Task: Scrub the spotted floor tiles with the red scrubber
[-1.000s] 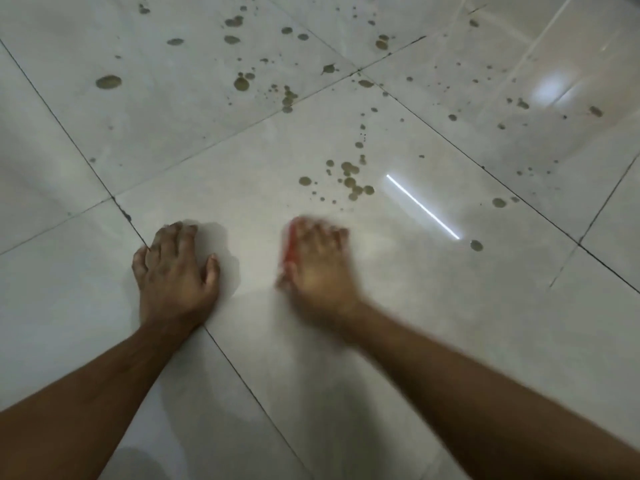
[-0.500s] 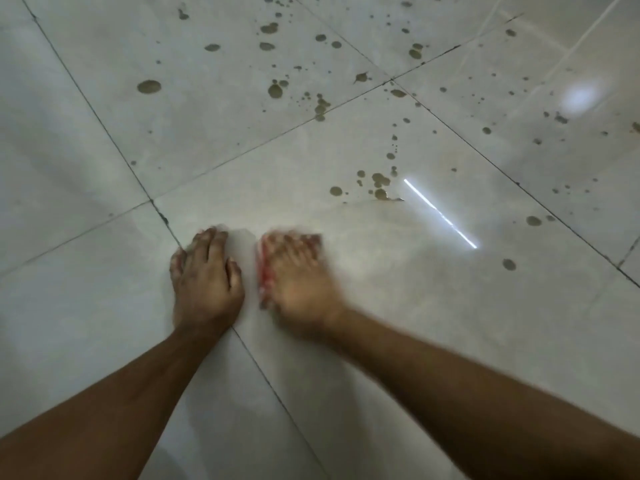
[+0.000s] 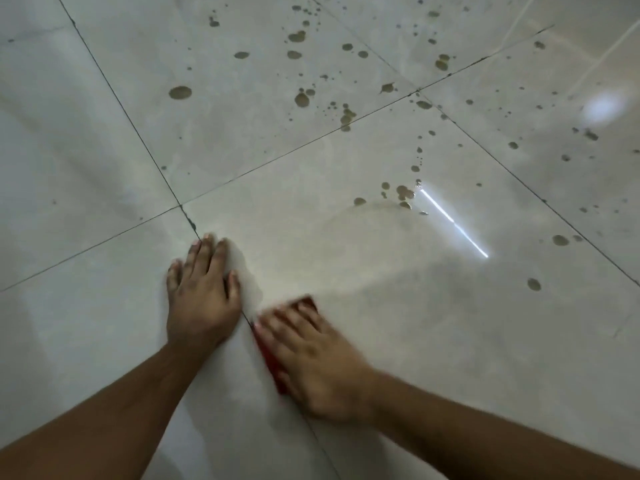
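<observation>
Your left hand [image 3: 202, 296] lies flat, fingers spread, bracing you; your right hand [image 3: 318, 362] presses the red scrubber [image 3: 270, 358] flat, near the grout line [image 3: 138, 133].

Showing left hand [image 3: 201, 299] and right hand [image 3: 318, 362], both bare. Wearing no sleeves below the elbow. Appearing motion-blurred at right fingers [image 3: 294, 320].

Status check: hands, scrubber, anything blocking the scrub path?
Left hand open, flat on pale glossy floor tile. Right hand pressed on red flat scrubber, blurred. Brown spots ahead unscrubbed. Nothing in the way.
</observation>
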